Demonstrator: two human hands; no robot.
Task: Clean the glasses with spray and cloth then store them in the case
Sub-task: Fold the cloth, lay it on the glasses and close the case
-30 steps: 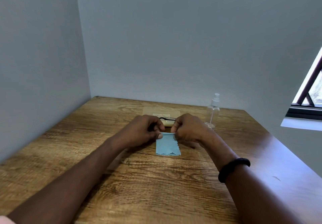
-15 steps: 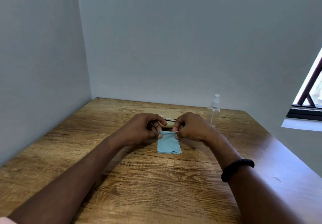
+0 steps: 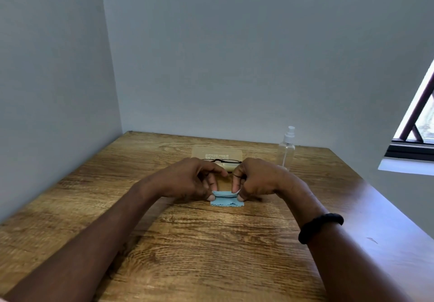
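Observation:
A small light-blue cloth [image 3: 226, 200] lies on the wooden table [image 3: 211, 250], folded over on itself. My left hand [image 3: 187, 179] pinches its left top corner and my right hand [image 3: 256, 179] pinches its right top corner. Behind my hands lie black-framed glasses [image 3: 222, 161] on a tan case [image 3: 217, 155], both partly hidden by my fingers. A clear spray bottle [image 3: 286, 151] with a white nozzle stands upright to the right of the case.
Grey walls close the table on the left and at the back. A window [image 3: 418, 128] with a white sill is at the right. I wear a black band [image 3: 320, 227] on my right wrist.
Both hands have brought the cloth's top edge down toward me, so the cloth is now folded over and shows much shorter than before.

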